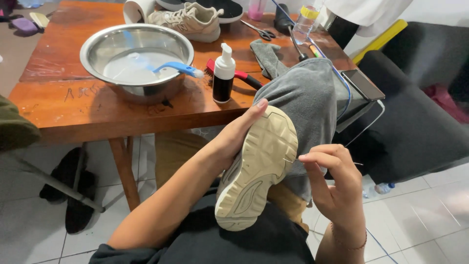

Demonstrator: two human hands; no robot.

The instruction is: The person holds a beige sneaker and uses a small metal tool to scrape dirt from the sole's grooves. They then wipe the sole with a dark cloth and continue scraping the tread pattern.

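— Wooden table fills the upper left. Where's the shoe?
— Centre frame, sole up, left hand cupping its side.
— The right hand?
— Lower right, wrist bent, fingers pinched narrowly at the sole's edge.

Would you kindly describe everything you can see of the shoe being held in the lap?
The shoe is a sneaker turned sole-up, toe toward the table. Its cream rubber sole shows grooved tread panels and looks slightly grimy. The left hand grips its side, the thumb lying along the toe edge; the right hand pinches a thin needle at its edge. It rests against a grey cloth.
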